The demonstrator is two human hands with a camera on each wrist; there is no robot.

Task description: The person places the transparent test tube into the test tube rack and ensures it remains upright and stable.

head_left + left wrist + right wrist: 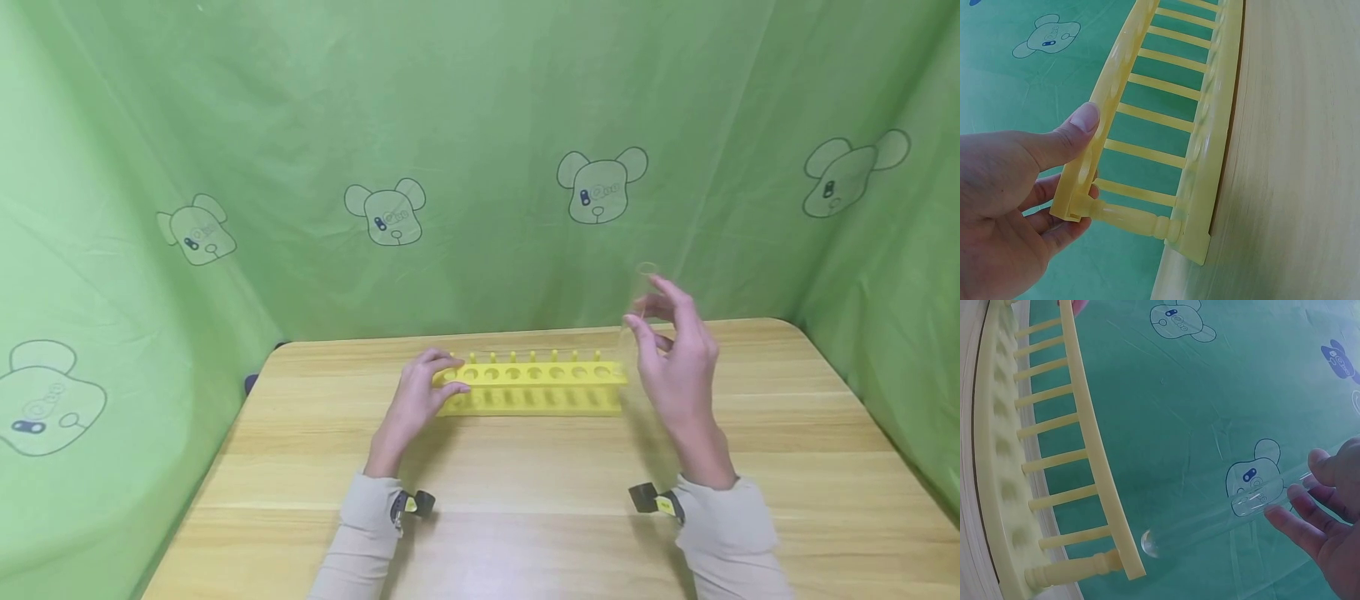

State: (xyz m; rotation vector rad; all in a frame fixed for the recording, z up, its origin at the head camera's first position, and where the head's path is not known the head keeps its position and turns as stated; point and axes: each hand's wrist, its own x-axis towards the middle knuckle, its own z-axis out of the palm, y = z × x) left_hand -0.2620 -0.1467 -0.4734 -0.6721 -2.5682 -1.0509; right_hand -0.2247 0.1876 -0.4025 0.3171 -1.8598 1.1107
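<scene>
A yellow test tube rack [528, 381] stands on the table, with a row of round holes in its upper bar and a row of pegs behind. My left hand [416, 392] grips the rack's left end; in the left wrist view the thumb lies on the upper bar and the fingers curl beneath it. My right hand [678, 358] pinches a clear glass test tube [1197, 528] near its open end, above the rack's right end. The tube's rounded bottom hangs beside the end of the upper bar, apart from it in the right wrist view.
The wooden table [525, 475] spreads in front of the rack and to both sides. A green curtain [480, 283] printed with bear heads rises behind the table and along its sides. Small dark wrist cameras sit at both sleeves.
</scene>
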